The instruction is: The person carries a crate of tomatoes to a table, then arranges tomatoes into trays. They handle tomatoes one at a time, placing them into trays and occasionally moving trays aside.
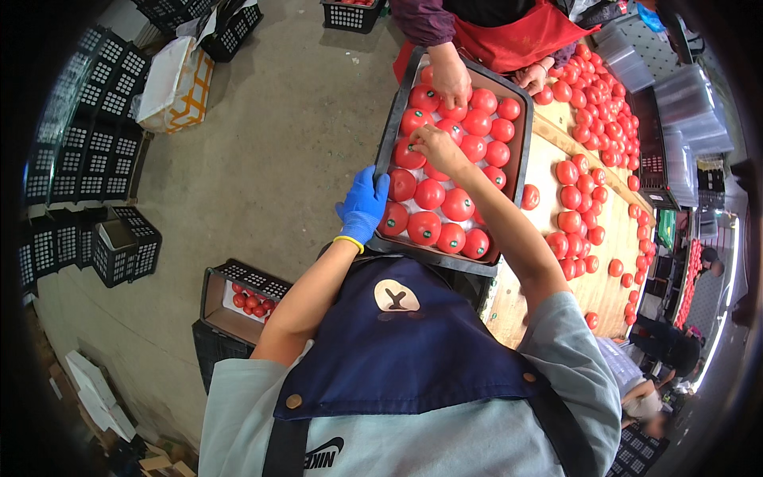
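Observation:
In front of me a black plastic crate (522, 146) holds rows of red tomatoes (428, 194) on a pale liner, several bearing small green stickers. My left hand (365, 197), in a blue glove with a yellow cuff, grips the crate's left rim with the thumb over the edge. My bare right hand (440, 148) reaches over the crate. Its fingertips are bent down beside a green sticker on a tomato (408, 156) near the left side; whether they pinch anything is hidden. A co-worker's hand (452, 80) touches another tomato at the far end.
The co-worker in a red apron (506, 42) stands across the crate. At right a wooden sorting table (542, 173) carries many loose tomatoes. Left on the concrete floor (268, 137) are stacked black crates (95, 149), a foam box (170, 83) and a crate with tomatoes (217, 298).

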### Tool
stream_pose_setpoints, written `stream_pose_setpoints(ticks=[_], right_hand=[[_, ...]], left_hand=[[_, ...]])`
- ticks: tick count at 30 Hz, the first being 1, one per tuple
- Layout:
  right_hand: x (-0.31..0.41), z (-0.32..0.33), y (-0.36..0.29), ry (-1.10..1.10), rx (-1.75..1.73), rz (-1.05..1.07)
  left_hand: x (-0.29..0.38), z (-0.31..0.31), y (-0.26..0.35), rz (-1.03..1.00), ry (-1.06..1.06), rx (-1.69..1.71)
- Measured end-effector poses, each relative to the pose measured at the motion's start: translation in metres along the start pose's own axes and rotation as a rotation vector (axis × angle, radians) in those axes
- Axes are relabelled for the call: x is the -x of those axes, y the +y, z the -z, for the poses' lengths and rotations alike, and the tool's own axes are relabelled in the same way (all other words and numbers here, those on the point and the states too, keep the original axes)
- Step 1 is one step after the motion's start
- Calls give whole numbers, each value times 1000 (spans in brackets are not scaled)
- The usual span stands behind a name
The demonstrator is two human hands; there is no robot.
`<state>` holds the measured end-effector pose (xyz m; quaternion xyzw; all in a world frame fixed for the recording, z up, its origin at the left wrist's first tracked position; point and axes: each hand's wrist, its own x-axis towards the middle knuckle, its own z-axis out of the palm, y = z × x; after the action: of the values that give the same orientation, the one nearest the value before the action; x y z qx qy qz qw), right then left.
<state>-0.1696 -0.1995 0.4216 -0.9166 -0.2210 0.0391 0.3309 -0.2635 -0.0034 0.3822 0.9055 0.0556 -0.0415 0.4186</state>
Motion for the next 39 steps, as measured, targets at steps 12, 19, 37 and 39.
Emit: stream_pose_setpoints(ticks=[12, 19, 37, 39], right_hand=[[-4, -4, 7, -50, 23, 45], [28, 41, 23, 174, 23, -257], [59, 32, 30, -96, 142, 3], [58, 30, 31, -118, 154, -49]], left_hand=[[0, 3, 4, 26, -31, 2], [-2, 0, -1, -35, -9, 109], [-3, -1, -4, -11, -55, 56], [-3, -1, -4, -29, -45, 85]])
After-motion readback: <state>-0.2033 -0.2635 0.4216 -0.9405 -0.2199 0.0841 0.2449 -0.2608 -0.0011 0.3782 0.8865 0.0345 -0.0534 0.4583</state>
